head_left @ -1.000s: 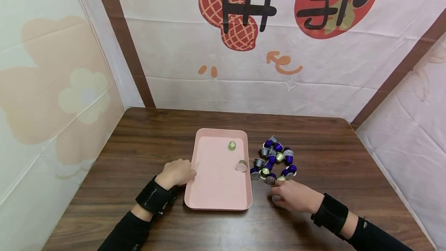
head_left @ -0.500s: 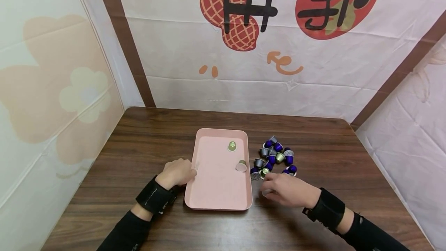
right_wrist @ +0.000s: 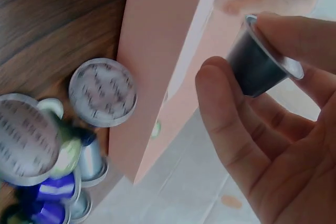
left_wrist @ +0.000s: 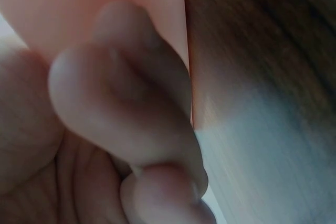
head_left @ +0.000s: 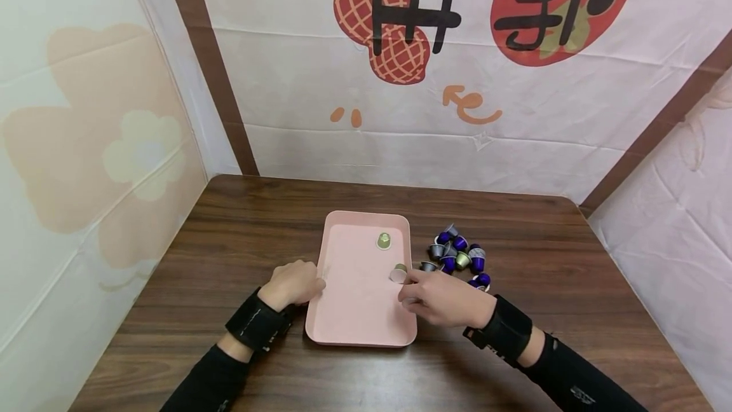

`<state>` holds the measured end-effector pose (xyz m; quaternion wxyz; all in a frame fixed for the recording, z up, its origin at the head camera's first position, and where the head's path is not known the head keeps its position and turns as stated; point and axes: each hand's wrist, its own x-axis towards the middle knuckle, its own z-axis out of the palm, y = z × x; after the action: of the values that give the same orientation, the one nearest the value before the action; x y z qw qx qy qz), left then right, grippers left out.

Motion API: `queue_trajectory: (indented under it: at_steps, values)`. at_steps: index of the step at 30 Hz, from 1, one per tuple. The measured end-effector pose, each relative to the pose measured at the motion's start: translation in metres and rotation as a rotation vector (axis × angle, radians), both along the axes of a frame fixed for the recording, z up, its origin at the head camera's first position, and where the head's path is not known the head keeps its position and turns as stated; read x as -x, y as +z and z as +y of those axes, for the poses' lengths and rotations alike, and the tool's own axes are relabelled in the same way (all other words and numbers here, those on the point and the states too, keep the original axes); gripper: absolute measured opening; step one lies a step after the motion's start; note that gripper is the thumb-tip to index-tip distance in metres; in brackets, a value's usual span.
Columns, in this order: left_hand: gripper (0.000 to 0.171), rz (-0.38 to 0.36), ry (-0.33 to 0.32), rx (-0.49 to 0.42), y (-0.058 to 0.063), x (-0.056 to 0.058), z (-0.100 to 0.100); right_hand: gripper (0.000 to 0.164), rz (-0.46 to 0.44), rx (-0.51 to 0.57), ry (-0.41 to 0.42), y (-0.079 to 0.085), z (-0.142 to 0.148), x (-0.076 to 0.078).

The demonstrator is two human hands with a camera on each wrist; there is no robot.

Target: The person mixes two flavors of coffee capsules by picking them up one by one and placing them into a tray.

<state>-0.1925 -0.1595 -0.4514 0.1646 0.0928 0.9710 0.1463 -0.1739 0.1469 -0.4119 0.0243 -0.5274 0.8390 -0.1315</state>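
Note:
A pink tray [head_left: 354,320] lies on the wooden table. My left hand [head_left: 294,283] grips its left rim, and the fingers [left_wrist: 105,87] curl at the edge in the left wrist view. Over the tray's right rim is my right hand [head_left: 443,297]. Thumb and fingers pinch a dark grey coffee capsule [right_wrist: 257,66], seen in the right wrist view; in the head view the fingers mostly hide it. Inside the tray, a light green capsule [head_left: 384,241] stands towards the back, and another capsule [head_left: 398,274] lies on its side near the right hand's fingertips.
Right of the tray lies a heap of blue, grey and green capsules [head_left: 448,260], partly behind the right hand. One capsule with a printed lid [right_wrist: 103,93] sits close to the tray's outer wall. A printed cloth wall [head_left: 366,157] stands behind the table [head_left: 274,208].
My right hand has moved left from the front of the capsule heap to above the tray's right rim, carrying a capsule. The left hand has stayed at the tray's left edge.

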Motion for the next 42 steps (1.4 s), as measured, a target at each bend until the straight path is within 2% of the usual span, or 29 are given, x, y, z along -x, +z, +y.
queue_trajectory:
  at_steps: [8,27,31,34,42]
  values:
    - [0.031,0.011,-0.009,0.004,0.000,0.000,0.002,0.012,0.067,-0.098,0.025,-0.011,-0.019,0.000]
    - [0.032,-0.001,0.010,0.004,0.000,-0.001,0.003,0.018,0.105,-0.104,0.001,-0.019,-0.027,0.000]
    - [0.032,-0.007,0.011,0.002,-0.001,-0.001,0.003,0.021,0.078,-0.041,0.001,-0.018,-0.022,-0.001]
    - [0.032,-0.009,0.011,0.002,0.000,-0.001,0.002,0.017,0.062,-0.004,-0.016,-0.015,-0.014,-0.001]
    - [0.031,0.023,0.004,-0.002,-0.001,-0.002,0.001,0.012,0.123,-0.013,-0.153,-0.017,0.025,0.006]
